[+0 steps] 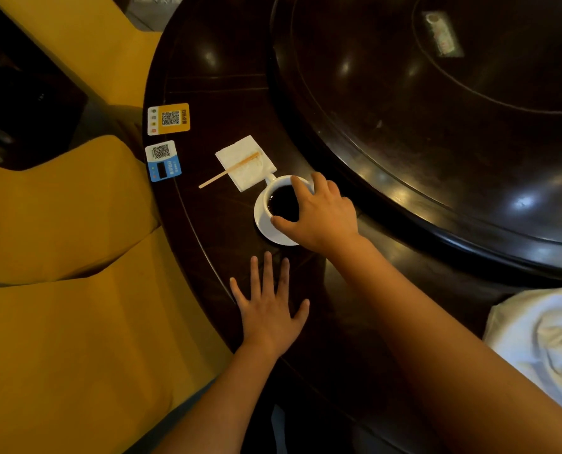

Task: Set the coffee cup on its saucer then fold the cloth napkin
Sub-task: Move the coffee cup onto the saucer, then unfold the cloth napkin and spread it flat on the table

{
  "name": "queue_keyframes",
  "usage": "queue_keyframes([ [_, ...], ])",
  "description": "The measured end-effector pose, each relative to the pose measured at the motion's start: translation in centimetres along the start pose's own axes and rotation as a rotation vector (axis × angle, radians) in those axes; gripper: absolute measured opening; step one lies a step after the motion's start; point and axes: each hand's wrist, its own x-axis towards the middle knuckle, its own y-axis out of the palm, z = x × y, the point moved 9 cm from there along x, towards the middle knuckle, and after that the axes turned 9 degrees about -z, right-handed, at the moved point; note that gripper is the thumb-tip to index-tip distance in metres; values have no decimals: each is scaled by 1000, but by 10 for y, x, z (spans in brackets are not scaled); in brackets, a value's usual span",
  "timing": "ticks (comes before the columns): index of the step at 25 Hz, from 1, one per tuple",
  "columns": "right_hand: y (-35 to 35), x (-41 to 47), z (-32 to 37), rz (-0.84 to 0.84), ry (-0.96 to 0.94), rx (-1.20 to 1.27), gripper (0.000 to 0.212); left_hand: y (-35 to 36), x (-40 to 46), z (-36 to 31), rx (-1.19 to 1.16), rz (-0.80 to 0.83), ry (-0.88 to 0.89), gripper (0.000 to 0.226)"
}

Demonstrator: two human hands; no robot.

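Head cam, single view: looks steeply down, close over dark table [227,93]; forearms enter from 6 o'clock.

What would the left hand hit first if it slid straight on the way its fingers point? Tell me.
Probably the white saucer under the white coffee cup that the right hand grips; the left hand lies flat just short of it.

Two forearms bare to frame edge — no sleeves, no watch, no bracelet visible. Left hand [269,309] — five fingers showing, nails short, no rings seen. Right hand [322,214] likewise ringless on visible fingers. Right forearm looms broader, nearer camera. Dim light hides finer detail.
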Motion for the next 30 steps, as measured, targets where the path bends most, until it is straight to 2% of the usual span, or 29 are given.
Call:
queue_keyframes([
  [4,-35,-55,-30,-90,49,3,49,-25,-1,-15,-1,166,-12,73],
  [6,-47,-92,-55,-150,81,33,39,-48,-6,-39,-23,84,73,58],
  [8,-60,-143,-85,-278,104,113,29,-65,-20,-73,-109,-74,207,42],
  [11,-63,-236,-145,-429,192,138,28,-67,-57,-138,-307,-172,438,39],
  [14,-27,-315,-204,-294,331,-1,44,-39,-101,-211,-315,-74,752,49],
  [17,21,-361,-247,-18,468,-40,67,1,-138,-263,-224,188,953,63],
  [19,41,-379,-259,34,488,-35,68,20,-149,-278,-119,268,982,68],
  [23,50,-378,-255,0,426,-23,62,24,-150,-281,-49,168,968,67],
  [25,49,-369,-250,-31,421,6,61,17,-145,-280,-55,85,965,50],
  [28,48,-352,-233,-102,398,40,57,-1,-130,-274,-185,-44,983,14],
  [30,46,-339,-222,-144,342,72,56,-7,-115,-265,-260,-17,977,14],
])
